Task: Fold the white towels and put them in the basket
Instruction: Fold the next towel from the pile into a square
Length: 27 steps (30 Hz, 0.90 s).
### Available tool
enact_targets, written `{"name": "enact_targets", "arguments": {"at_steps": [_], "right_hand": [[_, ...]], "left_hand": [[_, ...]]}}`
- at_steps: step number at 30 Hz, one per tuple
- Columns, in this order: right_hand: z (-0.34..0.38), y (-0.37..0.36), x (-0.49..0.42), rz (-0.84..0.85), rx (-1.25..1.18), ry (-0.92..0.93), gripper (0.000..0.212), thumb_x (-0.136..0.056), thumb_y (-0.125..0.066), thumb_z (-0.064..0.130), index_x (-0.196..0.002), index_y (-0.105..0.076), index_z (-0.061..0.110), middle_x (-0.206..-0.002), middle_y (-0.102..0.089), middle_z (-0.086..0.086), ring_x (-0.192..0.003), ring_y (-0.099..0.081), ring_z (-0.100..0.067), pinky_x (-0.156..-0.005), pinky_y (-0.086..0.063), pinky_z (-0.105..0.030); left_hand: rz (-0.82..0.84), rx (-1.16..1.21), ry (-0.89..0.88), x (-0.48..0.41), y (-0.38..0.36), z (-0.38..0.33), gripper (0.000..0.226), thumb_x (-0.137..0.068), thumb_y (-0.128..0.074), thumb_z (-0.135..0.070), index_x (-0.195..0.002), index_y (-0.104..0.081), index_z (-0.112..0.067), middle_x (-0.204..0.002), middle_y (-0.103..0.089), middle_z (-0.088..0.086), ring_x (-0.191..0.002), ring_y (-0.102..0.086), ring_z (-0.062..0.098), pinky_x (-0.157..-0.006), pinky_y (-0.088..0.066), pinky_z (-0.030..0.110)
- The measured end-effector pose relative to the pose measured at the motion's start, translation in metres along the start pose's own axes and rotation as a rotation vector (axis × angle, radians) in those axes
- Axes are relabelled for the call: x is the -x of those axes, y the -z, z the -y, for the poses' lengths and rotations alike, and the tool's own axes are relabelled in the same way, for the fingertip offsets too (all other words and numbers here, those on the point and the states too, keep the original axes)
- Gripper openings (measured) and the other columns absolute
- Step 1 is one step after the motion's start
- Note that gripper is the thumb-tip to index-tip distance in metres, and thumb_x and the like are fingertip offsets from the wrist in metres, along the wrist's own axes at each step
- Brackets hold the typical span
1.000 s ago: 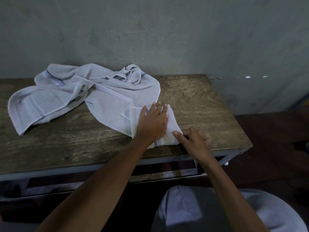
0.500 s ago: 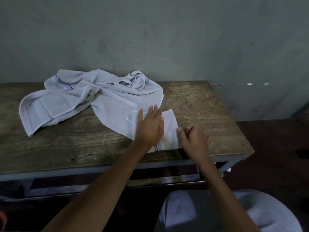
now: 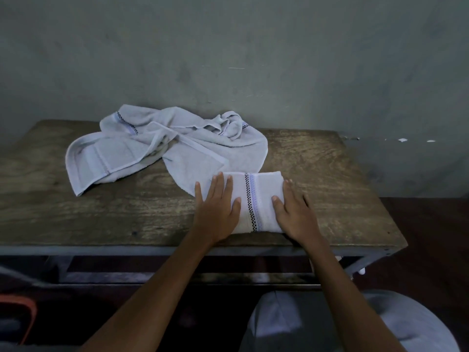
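Fingers (image 3: pixel 218 189) of left hand (image 3: pixel 218 214) straight, flat on folded towel (image 3: pixel 256 199); right hand (image 3: pixel 295 214) likewise, gripping nothing. Half-second back right was curled at edge; now last fold pressed down. Towel at table (image 3: pixel 330 186) front edge, looks basket-ready; crumpled towel heap (image 3: pixel 177 148) behind awaits.

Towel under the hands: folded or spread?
Folded. The small towel lies as a compact rectangle, with the left hand and right hand resting flat on its two ends.
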State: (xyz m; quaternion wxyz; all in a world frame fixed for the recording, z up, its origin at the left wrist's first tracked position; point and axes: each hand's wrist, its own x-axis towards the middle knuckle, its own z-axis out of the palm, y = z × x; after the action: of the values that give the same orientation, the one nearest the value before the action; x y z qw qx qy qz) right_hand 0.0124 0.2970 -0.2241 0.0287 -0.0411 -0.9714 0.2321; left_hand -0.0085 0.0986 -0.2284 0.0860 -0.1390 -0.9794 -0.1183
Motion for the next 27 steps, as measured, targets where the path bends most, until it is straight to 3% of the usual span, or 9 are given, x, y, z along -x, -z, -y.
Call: {"name": "enact_targets", "arguments": {"at_steps": [3,6,8,11,14,17,22,25,27], "right_hand": [[-0.002,0.004,-0.003,-0.102,-0.168,-0.041,0.059,-0.087,-0.035,0.056,-0.135,-0.043,0.023,-0.139,-0.047,-0.004,-0.126,-0.044,-0.021,-0.107,-0.034,-0.048],[0.007,0.015,-0.012,-0.087,-0.21,-0.163,0.058,-0.074,-0.039,0.06,-0.112,-0.059,0.02,-0.11,-0.063,-0.004,-0.098,-0.058,-0.022,-0.085,-0.049,-0.039],[0.014,0.018,-0.018,0.003,-0.224,-0.205,0.055,-0.076,-0.045,0.057,-0.105,-0.061,0.013,-0.102,-0.066,-0.006,-0.09,-0.062,-0.025,-0.075,-0.049,-0.033],[0.019,0.022,-0.026,0.101,-0.267,-0.259,0.038,-0.084,-0.054,0.041,-0.098,-0.063,0.007,-0.093,-0.062,-0.008,-0.086,-0.061,-0.026,-0.068,-0.044,-0.029],[0.021,0.031,-0.024,0.131,-0.47,-0.267,0.022,-0.085,-0.056,0.025,-0.098,-0.066,0.009,-0.092,-0.064,-0.006,-0.082,-0.061,-0.022,-0.066,-0.047,-0.03],[0.022,0.036,-0.019,0.151,-0.57,-0.276,0.013,-0.086,-0.054,0.018,-0.091,-0.066,0.015,-0.088,-0.066,-0.004,-0.074,-0.061,-0.017,-0.058,-0.046,-0.026],[0.029,0.043,-0.008,0.039,-0.626,-0.244,0.019,-0.087,-0.052,0.02,-0.094,-0.065,0.008,-0.088,-0.064,-0.006,-0.08,-0.061,-0.02,-0.058,-0.043,-0.026],[0.051,0.058,-0.001,-0.042,-0.697,-0.195,0.02,-0.091,-0.05,0.021,-0.101,-0.063,0.01,-0.091,-0.065,-0.004,-0.081,-0.061,-0.017,-0.062,-0.043,-0.024],[0.069,0.071,0.001,-0.1,-0.702,-0.164,0.021,-0.093,-0.049,0.025,-0.099,-0.06,0.009,-0.087,-0.062,-0.002,-0.076,-0.058,-0.013,-0.057,-0.04,-0.022]], "left_hand": [[-0.072,0.105,0.146,0.012,0.002,0.0,0.068,-0.091,-0.017,-0.049,-0.145,-0.03,-0.009,-0.145,-0.041,0.017,-0.137,-0.033,0.029,-0.114,-0.01,0.054],[-0.076,0.214,0.218,0.014,0.015,-0.009,0.061,-0.094,-0.032,-0.043,-0.146,-0.026,-0.011,-0.129,-0.054,0.012,-0.125,-0.043,0.029,-0.105,-0.027,0.046],[-0.089,0.314,0.237,0.01,0.022,-0.014,0.061,-0.094,-0.04,-0.038,-0.146,-0.025,-0.009,-0.118,-0.059,0.015,-0.115,-0.049,0.032,-0.095,-0.038,0.044],[0.043,0.527,0.384,-0.002,0.029,-0.014,0.057,-0.093,-0.05,-0.034,-0.138,-0.034,-0.003,-0.125,-0.055,0.019,-0.115,-0.051,0.033,-0.096,-0.043,0.043],[0.178,0.599,0.49,-0.012,0.035,-0.01,0.042,-0.089,-0.054,-0.034,-0.115,-0.053,-0.001,-0.116,-0.059,0.016,-0.106,-0.056,0.031,-0.09,-0.047,0.039],[0.22,0.727,0.523,-0.016,0.039,-0.008,0.039,-0.084,-0.056,-0.032,-0.109,-0.06,-0.003,-0.109,-0.063,0.014,-0.1,-0.059,0.03,-0.089,-0.05,0.042],[0.156,1.026,0.53,-0.011,0.056,-0.016,0.022,-0.086,-0.055,-0.022,-0.091,-0.06,-0.001,-0.09,-0.062,0.011,-0.081,-0.059,0.023,-0.069,-0.047,0.031],[0.039,1.108,0.505,-0.006,0.078,-0.021,0.017,-0.09,-0.052,-0.022,-0.101,-0.052,-0.01,-0.089,-0.057,0.0,-0.077,-0.053,0.012,-0.063,-0.043,0.026],[-0.024,1.141,0.498,-0.002,0.097,-0.019,0.018,-0.091,-0.052,-0.028,-0.103,-0.05,-0.014,-0.092,-0.057,-0.001,-0.083,-0.055,0.014,-0.069,-0.046,0.029]]}}
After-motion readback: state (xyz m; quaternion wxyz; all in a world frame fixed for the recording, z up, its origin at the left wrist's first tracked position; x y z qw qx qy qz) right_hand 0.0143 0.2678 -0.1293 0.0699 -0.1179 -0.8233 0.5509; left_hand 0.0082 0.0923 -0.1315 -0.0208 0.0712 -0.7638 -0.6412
